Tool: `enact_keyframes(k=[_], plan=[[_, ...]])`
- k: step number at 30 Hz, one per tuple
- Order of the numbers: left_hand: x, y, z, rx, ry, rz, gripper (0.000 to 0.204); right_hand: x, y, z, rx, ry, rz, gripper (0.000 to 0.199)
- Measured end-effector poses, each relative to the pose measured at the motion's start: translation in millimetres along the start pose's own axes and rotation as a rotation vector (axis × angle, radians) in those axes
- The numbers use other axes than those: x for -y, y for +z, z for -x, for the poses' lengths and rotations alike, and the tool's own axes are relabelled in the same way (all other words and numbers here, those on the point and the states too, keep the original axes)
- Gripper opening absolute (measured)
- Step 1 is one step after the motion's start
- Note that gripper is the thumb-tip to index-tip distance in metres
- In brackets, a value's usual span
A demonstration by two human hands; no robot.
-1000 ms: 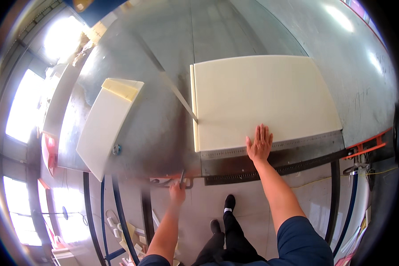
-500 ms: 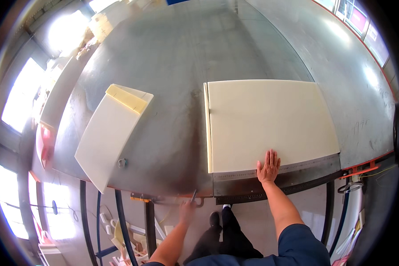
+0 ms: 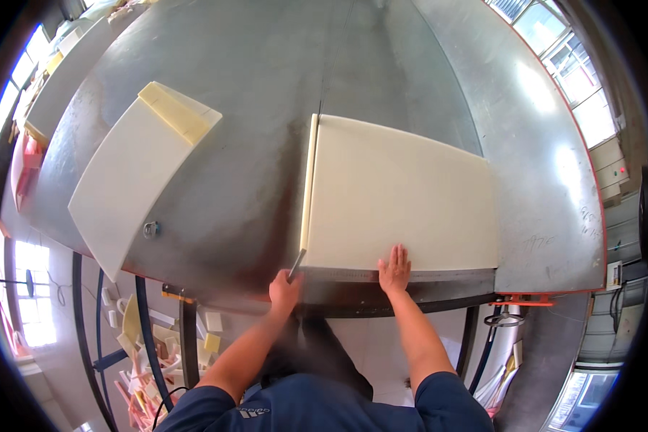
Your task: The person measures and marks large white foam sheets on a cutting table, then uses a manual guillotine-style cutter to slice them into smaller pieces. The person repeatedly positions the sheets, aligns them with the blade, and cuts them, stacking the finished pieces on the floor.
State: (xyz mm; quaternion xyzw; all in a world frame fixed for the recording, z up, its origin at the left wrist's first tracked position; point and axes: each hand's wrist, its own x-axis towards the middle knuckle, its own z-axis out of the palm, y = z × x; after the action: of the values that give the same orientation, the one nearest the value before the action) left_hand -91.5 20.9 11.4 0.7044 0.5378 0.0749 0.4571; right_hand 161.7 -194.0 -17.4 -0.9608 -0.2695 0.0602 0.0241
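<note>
A large cream foam board (image 3: 403, 194) lies flat on the grey metal table (image 3: 245, 180). A narrow cream strip (image 3: 309, 187) runs along its left edge, with a thin dark gap between them. My left hand (image 3: 285, 291) is closed around a slim grey tool (image 3: 297, 263), whose kind I cannot make out. Its tip is by the near end of the strip, at the board's near left corner. Flat on the board's near edge rests my right hand (image 3: 395, 269), fingers stretched out and nothing in it. A ruled metal strip (image 3: 446, 275) follows that near edge.
To the left, a white foam panel (image 3: 126, 173) with a yellow block (image 3: 176, 115) on its far end overhangs the table's edge. A small metallic item (image 3: 151, 230) sits near it. Foam offcuts (image 3: 155, 360) are piled below the table. An orange bar (image 3: 529, 299) projects at front right.
My left hand has risen from below the table's edge to the board's near left corner with the tool. The right hand stays flat on the board. The whole view has shifted.
</note>
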Motion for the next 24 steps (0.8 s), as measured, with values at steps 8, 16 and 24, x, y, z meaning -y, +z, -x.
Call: enact_keyframes(k=[8,16,24], plan=[[-32,34,-53,-0.038,-0.174,-0.159,0.025,-11,-16,-25,0.259,-0.008,-0.033,0.078],[-22,-56,-52,-0.507,-0.255,-0.153,0.025,2,-20,-53,0.325,0.023,-0.167,0.077],[111,-264,8,-1.465,-0.435,0.158,0.030,4,-35,-125,0.299,0.036,-0.037,0.087]])
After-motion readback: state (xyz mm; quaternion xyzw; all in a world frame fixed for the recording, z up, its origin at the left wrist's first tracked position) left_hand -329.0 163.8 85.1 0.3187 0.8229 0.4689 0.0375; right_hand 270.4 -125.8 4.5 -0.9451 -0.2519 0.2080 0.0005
